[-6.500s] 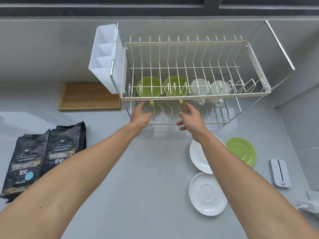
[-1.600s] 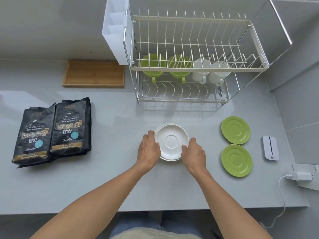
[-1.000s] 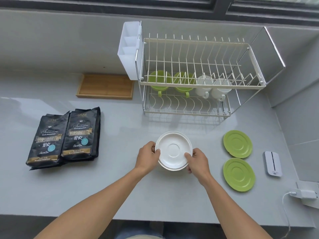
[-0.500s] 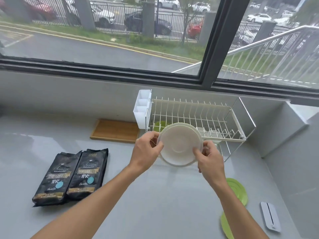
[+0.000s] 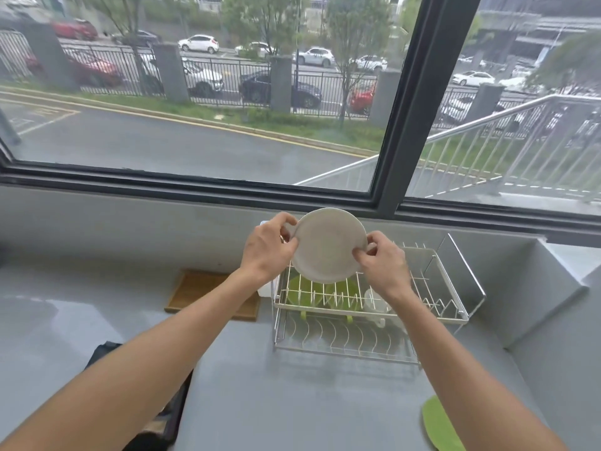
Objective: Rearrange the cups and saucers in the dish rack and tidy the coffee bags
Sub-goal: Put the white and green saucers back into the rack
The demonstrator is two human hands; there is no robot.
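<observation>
I hold a white saucer (image 5: 327,245) upright above the top tier of the white wire dish rack (image 5: 432,307), its underside facing me. My left hand (image 5: 268,250) pinches its left rim and my right hand (image 5: 380,258) pinches its right rim. Two green cups (image 5: 305,292) and a white cup (image 5: 374,302) hang in the rack's lower tier, partly hidden by the wires and my right arm. A green saucer (image 5: 439,424) lies on the counter at the lower right. The black coffee bags (image 5: 172,415) are mostly hidden under my left arm.
A wooden tray (image 5: 201,292) lies against the back wall, left of the rack. A white cutlery holder (image 5: 265,289) hangs on the rack's left end, mostly behind my left hand. A window runs behind the grey counter (image 5: 292,402).
I lifted the white saucer off the counter with both hands, tipped it upright and raised it over the rack. The camera tilted up toward the window.
</observation>
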